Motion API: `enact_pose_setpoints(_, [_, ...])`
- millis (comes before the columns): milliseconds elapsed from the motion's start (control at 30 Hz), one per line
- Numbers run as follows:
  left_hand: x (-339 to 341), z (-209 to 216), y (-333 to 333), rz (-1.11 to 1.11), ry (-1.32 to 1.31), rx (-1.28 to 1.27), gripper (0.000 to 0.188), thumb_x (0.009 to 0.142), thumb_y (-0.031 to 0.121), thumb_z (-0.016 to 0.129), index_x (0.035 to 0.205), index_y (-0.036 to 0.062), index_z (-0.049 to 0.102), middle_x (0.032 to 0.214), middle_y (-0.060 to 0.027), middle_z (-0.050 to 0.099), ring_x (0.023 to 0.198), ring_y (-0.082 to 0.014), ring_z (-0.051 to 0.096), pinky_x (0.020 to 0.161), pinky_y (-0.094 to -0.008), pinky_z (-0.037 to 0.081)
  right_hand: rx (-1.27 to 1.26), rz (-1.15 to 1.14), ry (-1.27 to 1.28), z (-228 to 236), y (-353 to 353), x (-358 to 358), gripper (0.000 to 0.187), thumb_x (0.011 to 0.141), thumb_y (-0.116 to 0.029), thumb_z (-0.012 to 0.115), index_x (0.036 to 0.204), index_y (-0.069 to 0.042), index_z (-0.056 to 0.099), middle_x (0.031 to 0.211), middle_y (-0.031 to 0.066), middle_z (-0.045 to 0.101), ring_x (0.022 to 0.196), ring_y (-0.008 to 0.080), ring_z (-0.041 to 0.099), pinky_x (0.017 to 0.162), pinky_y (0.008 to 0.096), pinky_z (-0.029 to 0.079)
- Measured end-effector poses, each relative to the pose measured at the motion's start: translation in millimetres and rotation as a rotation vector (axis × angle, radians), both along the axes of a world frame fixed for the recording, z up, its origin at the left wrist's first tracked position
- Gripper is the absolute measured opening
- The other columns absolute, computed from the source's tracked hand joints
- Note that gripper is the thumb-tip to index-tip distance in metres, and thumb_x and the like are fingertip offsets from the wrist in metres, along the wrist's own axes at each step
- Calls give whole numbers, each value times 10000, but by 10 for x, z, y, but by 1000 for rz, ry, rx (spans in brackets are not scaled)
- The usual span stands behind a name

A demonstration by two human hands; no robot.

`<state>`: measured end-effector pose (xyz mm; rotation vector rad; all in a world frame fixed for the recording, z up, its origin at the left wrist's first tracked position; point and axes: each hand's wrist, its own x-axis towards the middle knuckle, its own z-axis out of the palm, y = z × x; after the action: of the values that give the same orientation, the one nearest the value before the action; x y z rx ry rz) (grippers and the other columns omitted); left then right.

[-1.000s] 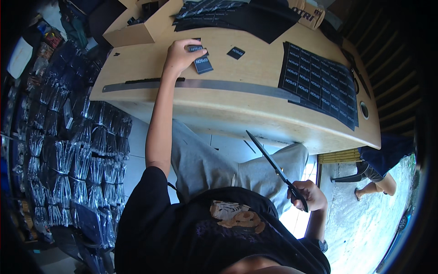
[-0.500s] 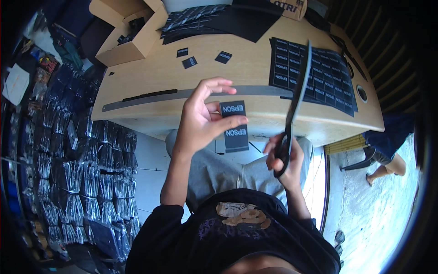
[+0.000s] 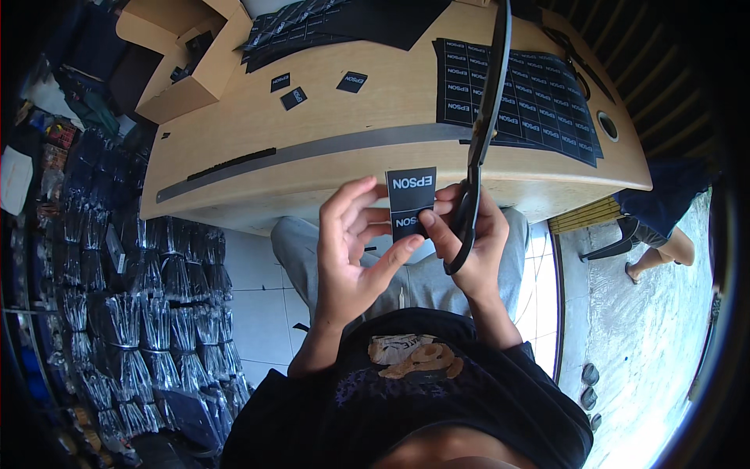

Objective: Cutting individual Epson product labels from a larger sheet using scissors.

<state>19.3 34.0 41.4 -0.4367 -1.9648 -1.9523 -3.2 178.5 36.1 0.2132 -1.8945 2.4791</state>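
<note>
A short black label strip [image 3: 412, 187] with pale printing hangs upright between my hands, just in front of the table edge. My right hand [image 3: 478, 250] pinches its lower right part with thumb and fingers. Looped on that same hand is a large pair of black-handled scissors [image 3: 477, 160], its long blades pointing up and away over the table. My left hand [image 3: 349, 254] is at the strip's left side, fingers spread, the thumb tip close to its bottom edge. Whether the left fingers touch the strip, I cannot tell.
On the wooden table [image 3: 328, 117] lie a metal ruler [image 3: 328, 143], a printed black label sheet [image 3: 516, 102], several small cut labels [image 3: 352, 81] and an open cardboard box [image 3: 183, 86]. Plastic-wrapped bundles [image 3: 141, 320] fill the left side. Another person's leg [image 3: 664, 254] shows at right.
The strip has passed from my left hand's pinch to my right hand's. The left fingers have spread, and the right hand with the scissors has moved left and up to the strip.
</note>
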Motion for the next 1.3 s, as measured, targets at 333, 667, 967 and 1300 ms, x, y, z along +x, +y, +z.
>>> enact_pose_setpoints(333, [20, -43, -40, 52, -53, 59, 218, 855, -23, 601, 1071, -51, 601, 1047, -111, 619, 942, -122, 577, 799, -249, 478, -69, 103, 46, -46, 87, 52, 390, 773, -170, 747, 999, 39, 507, 759, 40, 603, 627, 44, 511, 576, 191, 412])
enact_pose_setpoints(667, [-64, -34, -300, 23, -67, 19, 405, 745, -69, 697, 1133, -26, 589, 1081, -119, 605, 805, -73, 551, 650, -198, 522, 329, 478, -105, -189, 696, 95, 732, 655, -577, 748, 959, 36, 487, 641, -27, 445, 580, 47, 415, 561, 201, 331])
enact_pose_setpoints(967, [-54, 12, -524, -70, -123, 10, 484, 714, -110, 693, 1173, -16, 569, 1052, -107, 579, 873, -123, 615, 703, -216, 550, 662, 844, 17, -196, 1179, 28, 905, 600, -742, 643, 1023, 53, 552, 749, 119, 559, 699, 252, 603, 659, 344, 454])
enact_pose_setpoints(1300, [40, -33, -612, -241, -172, -147, 552, 647, -44, 768, 1167, 30, 598, 992, -52, 597, 632, -58, 481, 533, -167, 466, 460, 1190, 83, -126, 1284, -120, 677, 671, -567, 703, 897, 64, 609, 862, 175, 602, 634, 258, 613, 571, 328, 483])
